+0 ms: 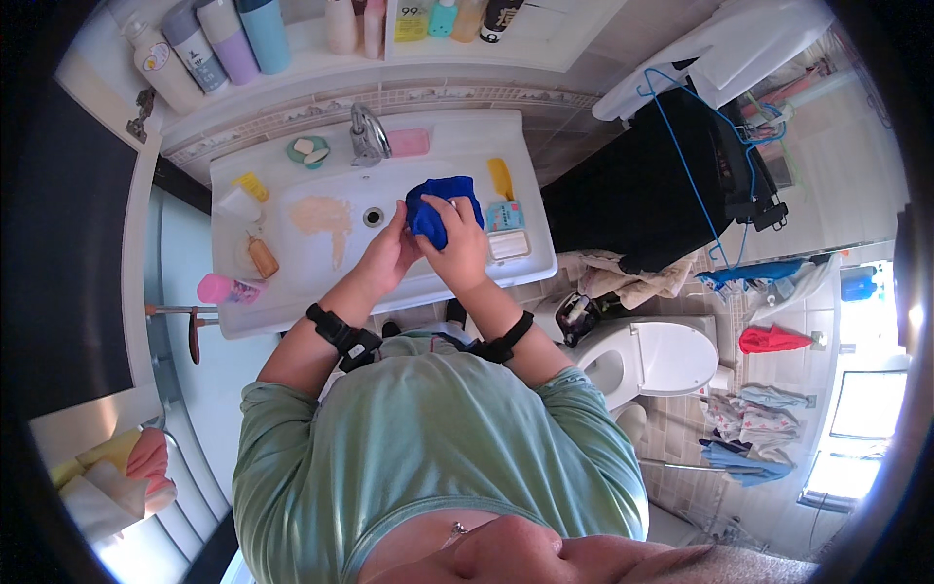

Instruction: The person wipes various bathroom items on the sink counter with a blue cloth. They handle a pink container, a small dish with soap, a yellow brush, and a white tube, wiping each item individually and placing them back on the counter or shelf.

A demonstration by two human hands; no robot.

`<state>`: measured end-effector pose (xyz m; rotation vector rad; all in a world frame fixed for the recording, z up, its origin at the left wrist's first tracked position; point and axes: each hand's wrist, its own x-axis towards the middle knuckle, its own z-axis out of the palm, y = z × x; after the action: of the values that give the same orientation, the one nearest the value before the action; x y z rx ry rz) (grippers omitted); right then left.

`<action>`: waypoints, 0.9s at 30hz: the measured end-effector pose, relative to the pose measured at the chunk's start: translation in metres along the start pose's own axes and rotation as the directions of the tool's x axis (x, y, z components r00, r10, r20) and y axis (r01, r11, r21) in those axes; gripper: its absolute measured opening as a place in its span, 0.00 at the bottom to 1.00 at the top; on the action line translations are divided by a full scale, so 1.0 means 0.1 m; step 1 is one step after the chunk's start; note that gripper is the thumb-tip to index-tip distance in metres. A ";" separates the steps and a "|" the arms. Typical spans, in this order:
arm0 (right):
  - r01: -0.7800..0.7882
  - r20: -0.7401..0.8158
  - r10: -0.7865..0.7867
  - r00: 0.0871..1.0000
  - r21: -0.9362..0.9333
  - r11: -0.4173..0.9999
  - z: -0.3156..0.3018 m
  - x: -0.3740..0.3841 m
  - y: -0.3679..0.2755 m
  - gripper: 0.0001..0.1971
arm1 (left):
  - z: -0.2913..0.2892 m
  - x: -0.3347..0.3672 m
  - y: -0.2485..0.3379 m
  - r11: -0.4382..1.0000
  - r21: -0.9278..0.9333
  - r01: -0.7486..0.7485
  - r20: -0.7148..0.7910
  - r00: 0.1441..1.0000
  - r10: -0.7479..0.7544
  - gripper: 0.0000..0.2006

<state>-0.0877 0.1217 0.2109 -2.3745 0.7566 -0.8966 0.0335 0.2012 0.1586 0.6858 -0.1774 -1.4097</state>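
Note:
Over the right half of the white sink (pixel 292 302), a bunched dark-blue cloth (pixel 452 190) is held between both my hands. My right hand (pixel 457 248) lies over its near side with the fingers bent onto the fabric. Against its left edge is my left hand (pixel 389 255), thumb up along the cloth and the other fingers partly hidden. A beige smear (pixel 326 216) spreads across the basin left of the round drain (pixel 374 217). The chrome faucet (pixel 370 138) stands behind the drain.
Along the sink's right rim lie a yellow comb (pixel 500 179), a blue packet (pixel 504 216) and a soap dish (pixel 508 245). A green dish with soap (pixel 308 152), an amber bottle (pixel 262 257) and a pink bottle (pixel 230 289) sit leftward. Black clothing (pixel 632 185) hangs right, near the toilet (pixel 671 358).

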 end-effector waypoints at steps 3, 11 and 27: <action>-0.031 -0.125 0.029 0.992 -0.015 0.999 0.02 0.05 0.01 0.29 | 0.01 -0.01 0.00 0.998 0.047 -0.047 0.016 0.999 0.046 0.29; -0.211 -0.058 0.213 0.975 0.031 0.977 0.06 0.28 0.82 0.19 | -0.03 -0.22 0.03 0.994 0.110 0.019 0.201 0.979 -0.041 0.32; -0.580 0.472 0.376 0.797 0.773 0.257 -0.48 0.35 0.69 0.24 | 0.01 -0.21 0.27 0.999 0.008 -0.033 0.207 0.978 0.031 0.27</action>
<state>-0.1216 0.0372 0.2161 -1.0868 0.6166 -0.5344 0.0521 0.2203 0.1801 0.5421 -0.3587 -1.4490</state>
